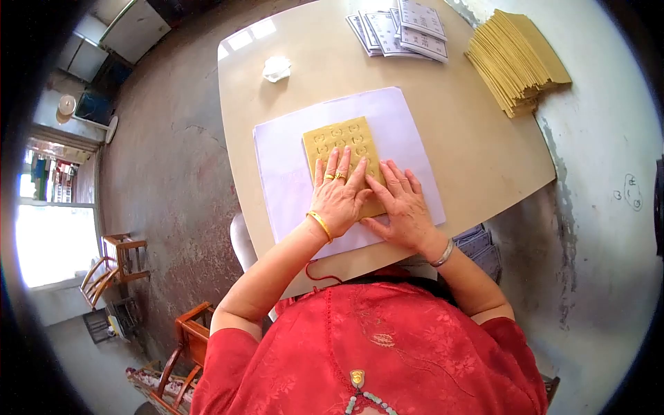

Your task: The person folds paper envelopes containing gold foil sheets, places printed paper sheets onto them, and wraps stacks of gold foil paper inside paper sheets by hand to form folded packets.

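Note:
A stack of yellow paper with rows of curved marks pressed into it lies on large white sheets on the table. My left hand rests flat on the yellow paper, fingers stretched out and slightly spread, covering its lower left part. At the paper's lower right edge is my right hand, its fingers extended and its fingertips touching the edge; the thumb points towards the lower corner. Neither hand is closed round anything. Much of the paper's lower half is hidden under both hands.
On the beige table are a crumpled white piece at the far left and printed sheets at the back. A thick yellow paper stack stands at the far right by the wall. Wooden chairs are on the left.

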`<state>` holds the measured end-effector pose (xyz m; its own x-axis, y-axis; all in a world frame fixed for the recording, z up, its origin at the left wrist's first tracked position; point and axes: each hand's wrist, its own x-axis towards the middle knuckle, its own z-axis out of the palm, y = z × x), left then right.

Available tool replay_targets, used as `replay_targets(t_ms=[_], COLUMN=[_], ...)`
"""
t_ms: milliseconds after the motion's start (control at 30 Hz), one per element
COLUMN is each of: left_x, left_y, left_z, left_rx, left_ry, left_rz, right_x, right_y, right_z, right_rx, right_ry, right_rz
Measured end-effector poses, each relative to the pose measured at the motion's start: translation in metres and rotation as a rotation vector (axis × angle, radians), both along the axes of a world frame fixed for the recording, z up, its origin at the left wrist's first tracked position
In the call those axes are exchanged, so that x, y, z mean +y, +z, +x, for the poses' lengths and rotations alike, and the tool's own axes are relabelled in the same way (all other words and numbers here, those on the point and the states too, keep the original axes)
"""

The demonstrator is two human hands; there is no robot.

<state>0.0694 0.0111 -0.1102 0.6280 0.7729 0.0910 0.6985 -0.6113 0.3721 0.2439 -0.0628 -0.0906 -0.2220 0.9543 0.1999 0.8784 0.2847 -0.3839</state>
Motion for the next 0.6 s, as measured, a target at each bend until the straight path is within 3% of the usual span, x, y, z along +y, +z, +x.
replay_targets(t_ms=[300,500,600], left_x=[-0.005,-0.006,-0.006], left_y=[-0.004,0.0,-0.002], left_z=[0.007,0.008,0.008], left_rx=[0.132,0.164,0.157], left_ry=[0.016,0.022,0.022], left_rz=[0.039,0.05,0.071], right_x=[0.012,0.071,0.105], right_y=[0.007,0.005,0.013], right_z=[0.024,0.077,0.096], right_rx=[0.12,-0.065,-0.144], right_ry=[0.034,0.065,0.027], right_rz=[-0.019,0.071,-0.095])
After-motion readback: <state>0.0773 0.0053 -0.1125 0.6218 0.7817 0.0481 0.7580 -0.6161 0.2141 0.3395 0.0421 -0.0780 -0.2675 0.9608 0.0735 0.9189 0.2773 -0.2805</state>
